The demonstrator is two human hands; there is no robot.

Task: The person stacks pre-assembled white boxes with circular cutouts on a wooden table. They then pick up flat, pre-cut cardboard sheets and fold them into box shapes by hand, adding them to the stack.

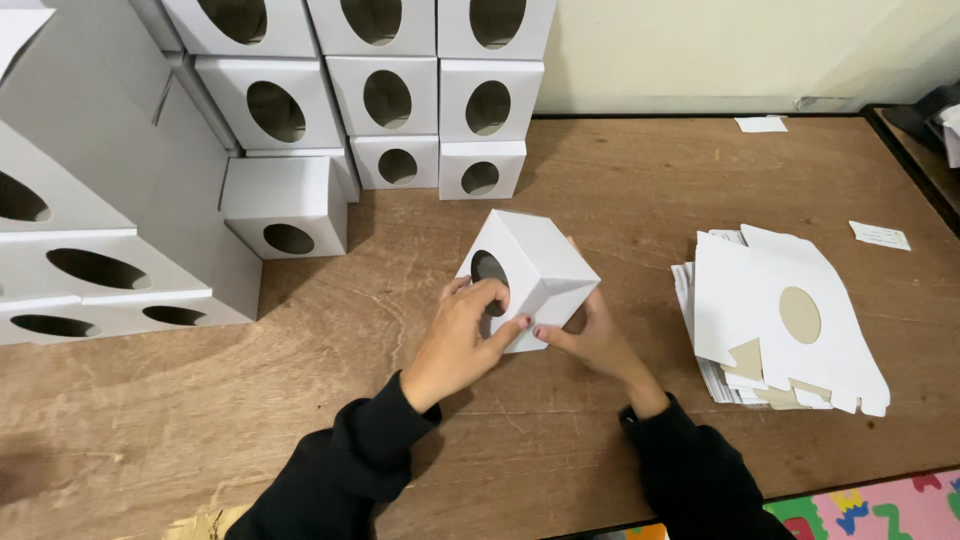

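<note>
We've got both hands, left hand [462, 335] and right hand [592, 338], pinching a folded white box [535, 270]; finished boxes [390, 100] stacked beyond them, flat blanks [780, 320] waiting right of our right hand.

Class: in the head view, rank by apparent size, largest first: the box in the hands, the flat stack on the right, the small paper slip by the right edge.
1. Flat stack
2. Box, between both hands, looks slightly smaller; the two are close.
3. Paper slip, clearly smallest.
</note>
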